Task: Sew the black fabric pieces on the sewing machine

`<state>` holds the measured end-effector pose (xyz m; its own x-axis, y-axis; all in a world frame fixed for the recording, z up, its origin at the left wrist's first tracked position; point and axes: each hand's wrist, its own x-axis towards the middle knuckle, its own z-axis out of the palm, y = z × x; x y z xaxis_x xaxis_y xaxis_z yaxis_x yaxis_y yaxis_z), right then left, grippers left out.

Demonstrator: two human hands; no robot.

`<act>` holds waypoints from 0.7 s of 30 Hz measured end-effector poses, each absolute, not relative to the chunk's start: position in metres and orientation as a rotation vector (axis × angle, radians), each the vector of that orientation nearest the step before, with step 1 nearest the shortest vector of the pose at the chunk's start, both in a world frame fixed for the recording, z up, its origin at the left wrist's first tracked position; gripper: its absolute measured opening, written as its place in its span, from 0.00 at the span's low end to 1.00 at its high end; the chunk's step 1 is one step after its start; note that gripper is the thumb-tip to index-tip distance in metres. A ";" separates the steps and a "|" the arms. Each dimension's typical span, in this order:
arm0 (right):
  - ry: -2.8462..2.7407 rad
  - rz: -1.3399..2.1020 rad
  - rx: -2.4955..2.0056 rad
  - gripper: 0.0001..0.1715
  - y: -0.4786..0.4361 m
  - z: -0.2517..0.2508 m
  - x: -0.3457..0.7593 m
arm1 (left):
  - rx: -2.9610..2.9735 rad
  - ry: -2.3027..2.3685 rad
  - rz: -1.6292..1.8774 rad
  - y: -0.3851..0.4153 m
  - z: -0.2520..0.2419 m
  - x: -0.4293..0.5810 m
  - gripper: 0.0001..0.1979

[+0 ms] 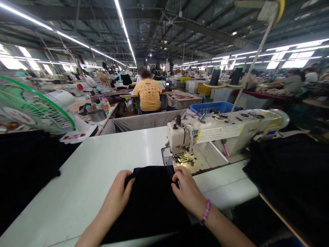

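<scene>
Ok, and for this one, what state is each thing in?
Cloth: spread out, held at both sides
Left hand: closed on the cloth's left edge
Right hand: closed on the cloth's right edge
Machine: lit under its head; running or not, can't tell
Fan: spinning or not, can't tell
Cones: upright
Basket: open-topped
Ceiling lights: on

Both edges pinched here: left hand (123, 187) on one side of the black cloth (154, 199), right hand (186, 188) on the other, just before the sewing machine (221, 124)! Green-rimmed fan (31, 106) at left, and beyond, a person in yellow (148, 94) sits back turned.
</scene>
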<state>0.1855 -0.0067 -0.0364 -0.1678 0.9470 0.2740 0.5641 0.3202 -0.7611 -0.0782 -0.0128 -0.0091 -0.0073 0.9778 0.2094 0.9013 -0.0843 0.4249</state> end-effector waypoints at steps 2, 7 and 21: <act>-1.739 0.729 -1.316 0.11 -0.004 -0.038 0.188 | 1.998 1.863 0.978 -0.030 -0.012 -0.075 0.11; -1.524 0.938 -1.234 0.11 0.009 -0.041 0.186 | 1.718 1.760 1.400 -0.061 -0.011 -0.069 0.10; -1.284 1.380 -1.009 0.25 -0.017 -0.026 0.200 | 0.966 1.608 1.530 -0.091 0.004 -0.056 0.22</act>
